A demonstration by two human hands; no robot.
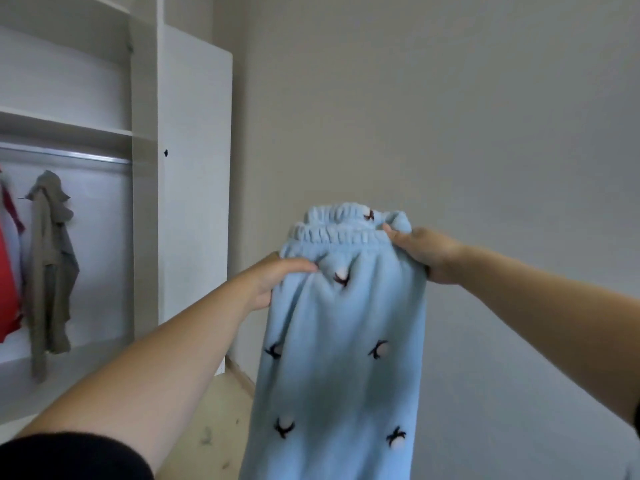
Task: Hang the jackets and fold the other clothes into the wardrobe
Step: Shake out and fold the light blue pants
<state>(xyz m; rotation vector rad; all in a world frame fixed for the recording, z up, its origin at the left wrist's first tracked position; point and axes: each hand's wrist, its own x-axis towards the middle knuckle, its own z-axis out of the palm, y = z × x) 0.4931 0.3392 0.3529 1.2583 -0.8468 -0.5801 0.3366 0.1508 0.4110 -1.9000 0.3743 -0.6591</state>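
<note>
- My left hand (277, 277) and right hand (420, 252) both grip the gathered elastic waistband of the pale blue fleece trousers with small dark-and-white motifs (341, 358) — fingers curled into the cloth.
- The trousers hang straight down in front of me, before the plain wall.
- To my left stands the open white wardrobe (145, 202) — an olive-grey jacket (50, 271) and a red garment (7, 278) hang under its rail.

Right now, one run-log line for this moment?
stage: pre-fold | left hand + right hand: grip blue trousers waistband | wardrobe: open
</note>
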